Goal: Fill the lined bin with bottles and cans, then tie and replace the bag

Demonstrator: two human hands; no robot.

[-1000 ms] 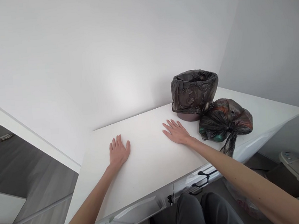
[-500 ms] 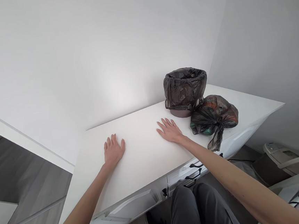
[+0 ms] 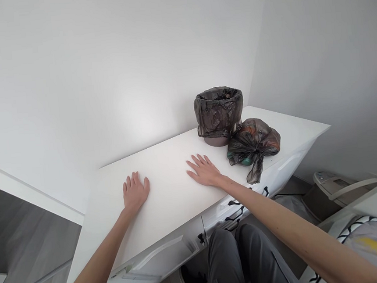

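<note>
My left hand (image 3: 135, 191) lies palm down on the white cabinet top (image 3: 167, 200), fingers stretched out, holding nothing. My right hand (image 3: 204, 171) rests flat on the same surface with its fingers spread. Just beyond the right hand stands a trash bin (image 3: 220, 116) lined with a black plastic bag, which is folded over its rim and hangs down the outside. To the right of that hand, apart from it, sits a knotted black garbage bag (image 3: 256, 142). Something green and something orange show through its thin plastic.
A white wall (image 3: 120, 77) rises behind the cabinet. Black handles (image 3: 235, 213) stick out from the drawers in front, near my knees (image 3: 241, 251). On the floor at the right stands a grey-brown box with a pale handle (image 3: 331, 190). A patterned cushion (image 3: 372, 244) is at lower right.
The view has turned slightly right, so the cabinet, bin and bag appear further left. The right hand sits slightly nearer the front edge; both hands stay flat on the surface.
</note>
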